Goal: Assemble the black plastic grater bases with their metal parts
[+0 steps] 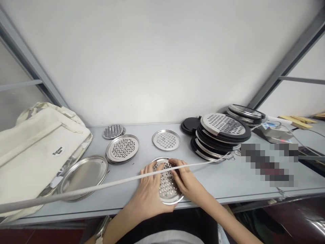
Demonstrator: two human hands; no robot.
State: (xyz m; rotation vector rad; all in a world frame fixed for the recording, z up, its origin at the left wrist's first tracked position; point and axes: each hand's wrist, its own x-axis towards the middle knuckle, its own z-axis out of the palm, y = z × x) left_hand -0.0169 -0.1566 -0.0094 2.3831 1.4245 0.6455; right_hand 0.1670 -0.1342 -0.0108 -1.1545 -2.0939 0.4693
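A round metal grater plate (168, 187) lies at the front of the grey table, its perforated side up. My left hand (149, 195) grips its left rim, with the thumb along the near edge and fingers curled over the far left. On the opposite side, my right hand (187, 179) holds the right rim, its fingertips bent onto the raised holes. Just beyond is another round grater plate (166, 140), lying flat. To the left sit a small stack of grater plates (124, 149) and a smooth round metal tray (85, 176).
Black-rimmed metal discs form a tall stack (220, 135) on the right, beside a black round piece (190, 125). A cream bag (45, 142) covers the left end. One pale cord (109, 185) crosses in front of my hands. A ribbed grater disc (113, 131) lies near the wall.
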